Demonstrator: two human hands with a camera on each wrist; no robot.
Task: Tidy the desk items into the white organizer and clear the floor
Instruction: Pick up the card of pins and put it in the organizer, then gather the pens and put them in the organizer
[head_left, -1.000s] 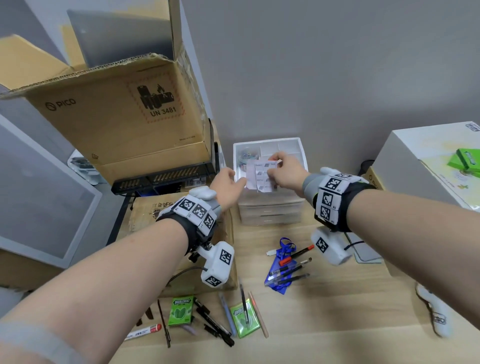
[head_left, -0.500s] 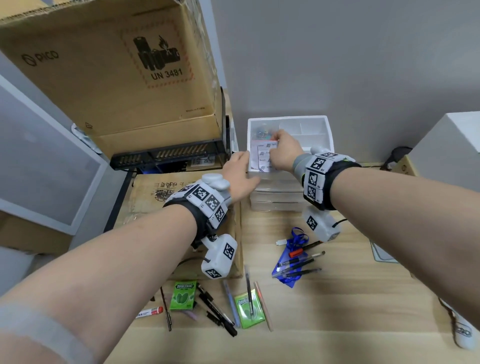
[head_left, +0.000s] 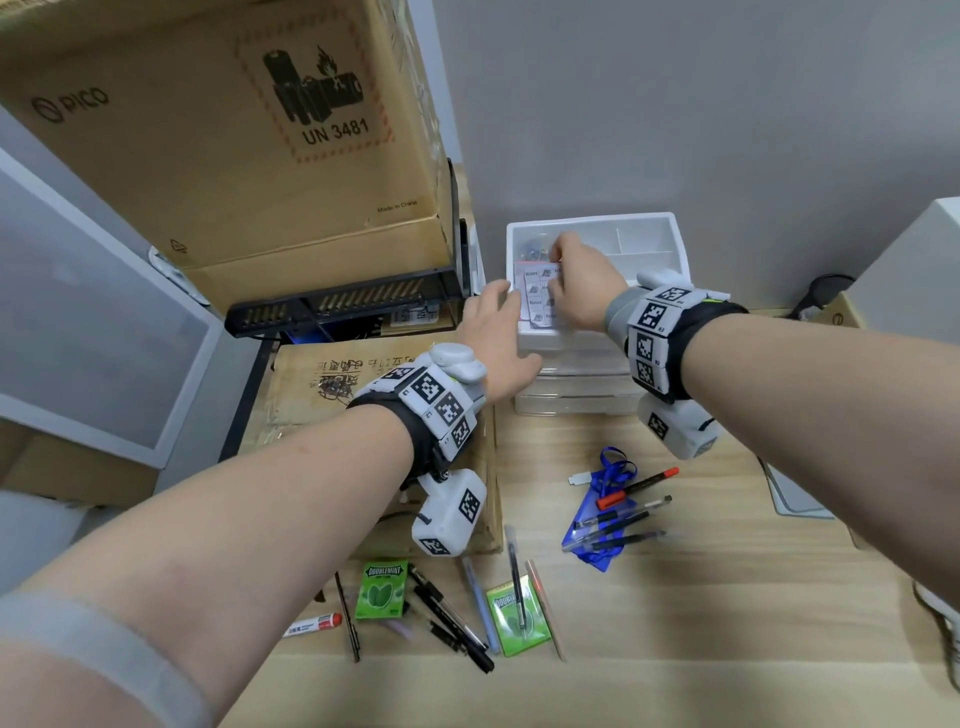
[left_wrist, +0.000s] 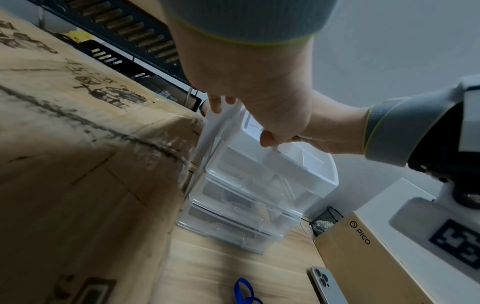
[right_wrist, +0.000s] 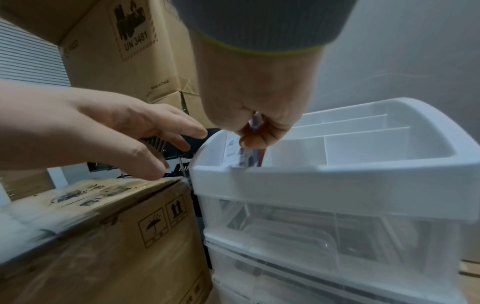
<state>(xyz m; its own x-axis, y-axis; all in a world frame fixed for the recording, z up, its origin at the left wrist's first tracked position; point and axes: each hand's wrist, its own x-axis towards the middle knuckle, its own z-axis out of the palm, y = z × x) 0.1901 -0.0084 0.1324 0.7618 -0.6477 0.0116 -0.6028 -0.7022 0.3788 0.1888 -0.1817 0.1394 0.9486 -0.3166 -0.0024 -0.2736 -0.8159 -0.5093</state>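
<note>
The white organizer (head_left: 675, 244) stands against the wall, with an open divided tray above clear drawers. My right hand (head_left: 560, 273) pinches a printed paper sheet (head_left: 535, 301) and holds it upright in the tray's front-left compartment. The right wrist view shows the right hand (right_wrist: 250, 136) gripping the sheet (right_wrist: 232, 152) just inside the organizer's rim (right_wrist: 337, 181). My left hand (head_left: 511, 332) hovers by the organizer's left side with fingers loosely spread and holds nothing. The left hand (right_wrist: 166, 144) hangs over a cardboard box, a small gap from the tray.
On the wooden desk lie several pens (head_left: 618, 525), a blue lanyard pouch (head_left: 597, 551), two green gum packs (head_left: 382, 590), and a red-capped marker (head_left: 311, 623). Cardboard boxes (head_left: 234, 145) and a black device (head_left: 337, 306) crowd the left. A phone (left_wrist: 324, 286) lies at the right.
My right hand has lowered the sheet from above the organizer into the front-left compartment. My left hand has come off the sheet's edge and sits beside the organizer.
</note>
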